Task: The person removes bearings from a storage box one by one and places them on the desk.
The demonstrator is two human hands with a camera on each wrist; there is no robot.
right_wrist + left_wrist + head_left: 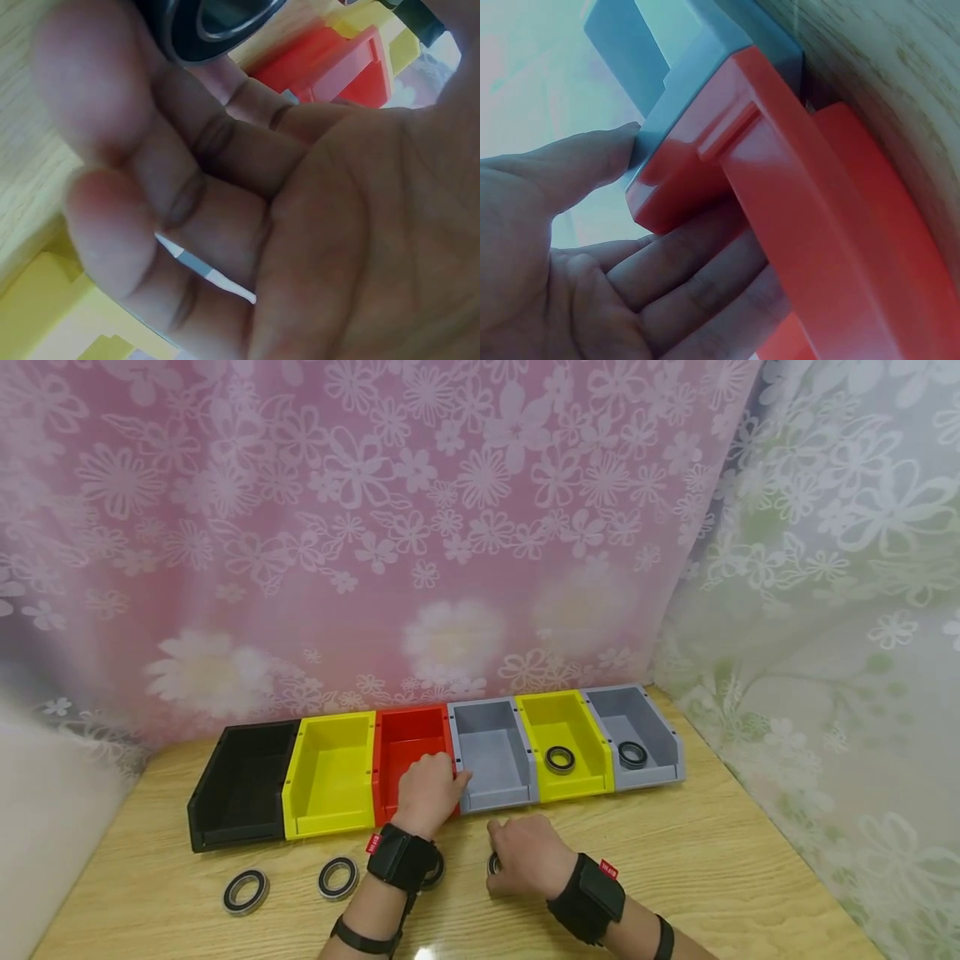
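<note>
My left hand (429, 793) reaches to the front of the red bin (411, 735). In the left wrist view its thumb lies against the grey bin (697, 45) and its fingers are inside the red bin, pinching the adjoining side walls. My right hand (531, 857) is low over the table before the middle grey bin (491, 760), holding a ball bearing (492, 863) between thumb and fingers. In the right wrist view part of that dark bearing (180, 37) shows at the fingertips. Another bearing (439, 873) lies partly hidden under my left wrist.
Two bearings lie on the wooden table (720, 877) at left, one (228, 893) before the black bin (243, 777), one (323, 878) before the left yellow bin (337, 768). A bearing (550, 758) sits in the right yellow bin, another (622, 755) in the end grey bin. Curtains (450, 527) hang behind.
</note>
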